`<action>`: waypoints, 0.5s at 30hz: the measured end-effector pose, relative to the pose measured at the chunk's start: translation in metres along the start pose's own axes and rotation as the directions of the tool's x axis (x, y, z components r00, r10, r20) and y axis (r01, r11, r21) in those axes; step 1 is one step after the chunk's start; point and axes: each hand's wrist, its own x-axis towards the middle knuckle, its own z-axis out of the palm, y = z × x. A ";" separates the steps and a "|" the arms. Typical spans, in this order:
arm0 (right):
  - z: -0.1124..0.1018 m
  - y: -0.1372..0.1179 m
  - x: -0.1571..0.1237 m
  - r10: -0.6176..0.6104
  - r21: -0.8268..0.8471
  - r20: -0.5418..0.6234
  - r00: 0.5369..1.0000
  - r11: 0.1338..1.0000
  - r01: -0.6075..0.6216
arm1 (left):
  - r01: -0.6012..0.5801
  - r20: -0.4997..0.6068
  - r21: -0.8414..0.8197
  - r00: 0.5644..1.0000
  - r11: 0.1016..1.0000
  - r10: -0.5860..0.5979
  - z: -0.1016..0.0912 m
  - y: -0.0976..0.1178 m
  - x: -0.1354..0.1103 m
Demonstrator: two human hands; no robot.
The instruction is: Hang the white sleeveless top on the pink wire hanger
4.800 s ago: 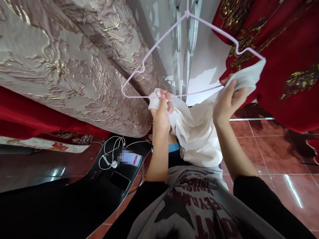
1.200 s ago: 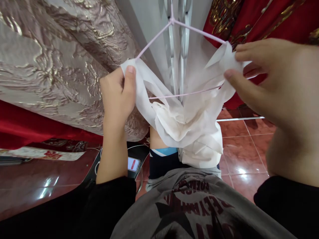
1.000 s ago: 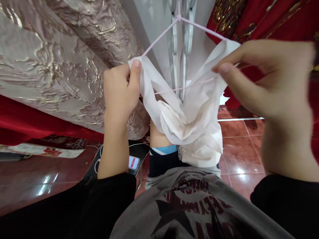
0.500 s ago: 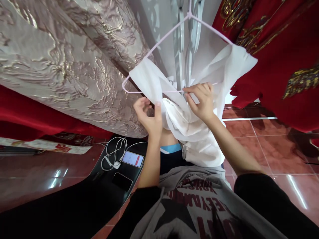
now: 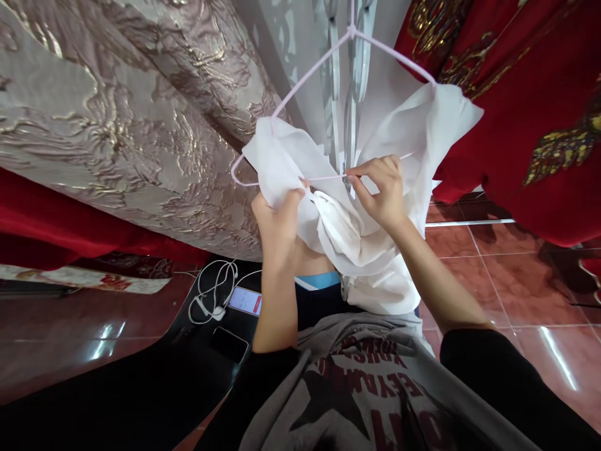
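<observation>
A thin pale pink clothes hanger point(image 5: 312, 71) spans the upper middle, with a thin white garment point(image 5: 448, 116) draped over both its sloping arms. The cloth is bunched in folds below the hanger and hangs down over my lap. My left hand point(image 5: 277, 219) grips the garment on the left side, thumb on top and the other fingers partly hidden behind the fabric. Near the middle, my right hand point(image 5: 381, 191) pinches the hanger's bottom bar between thumb and fingertips. The hanger's left corner sticks out past the cloth.
A shiny embossed pinkish-silver fabric point(image 5: 154, 125) hangs at left; red fabric with gold embroidery point(image 5: 526, 125) hangs at right. On a black seat point(image 5: 141, 382) lie a lit phone point(image 5: 245, 300), a dark phone point(image 5: 230, 345) and a white cable point(image 5: 201, 305). Red floor tiles point(image 5: 507, 275) lie beyond.
My left hand has closed on the garment's left side and bunched it up, and its left shoulder has shifted along the hanger. My right hand keeps its pinch on the bar.
</observation>
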 end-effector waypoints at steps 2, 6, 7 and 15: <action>0.000 0.001 0.001 0.000 0.011 0.002 1.000 1.000 0.000 | 0.071 0.183 -0.106 0.982 0.992 -0.051 -0.007 0.016 0.007; -0.006 0.003 0.003 -0.011 0.047 0.038 0.999 0.999 0.009 | 0.166 0.328 -0.327 0.943 0.930 -0.053 -0.028 0.042 0.031; -0.008 0.003 0.003 -0.009 0.050 0.045 0.999 0.999 0.007 | 0.180 0.322 -0.398 0.946 0.900 -0.047 -0.035 0.043 0.037; -0.011 0.006 0.001 0.022 0.049 0.063 0.998 0.998 -0.025 | -0.010 -0.230 -0.411 0.969 0.912 -0.093 -0.047 -0.039 0.029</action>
